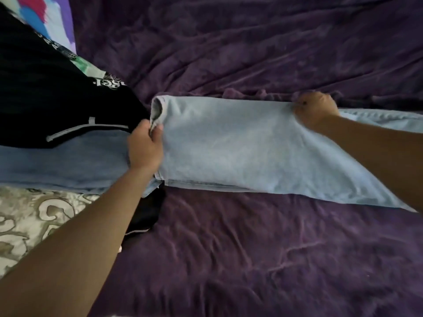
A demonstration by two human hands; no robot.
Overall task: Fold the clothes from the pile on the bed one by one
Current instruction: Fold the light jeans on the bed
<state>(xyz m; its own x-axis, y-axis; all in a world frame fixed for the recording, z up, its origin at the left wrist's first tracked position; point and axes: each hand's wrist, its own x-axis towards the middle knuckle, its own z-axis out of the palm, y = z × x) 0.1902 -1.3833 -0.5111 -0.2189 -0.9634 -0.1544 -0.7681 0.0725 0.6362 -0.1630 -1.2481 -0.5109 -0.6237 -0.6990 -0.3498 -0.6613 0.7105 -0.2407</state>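
Stretched flat across the purple blanket: pale jeans, held at both ends. At the hem end, left hand with fingers curled round the cloth, thumb on top. Further along the leg, right hand pinching the far edge. Just left of the hem, a black garment over darker denim; white print upside down, only "gel" legible, the rest blurred. At the left edge, a cream patterned sheet.
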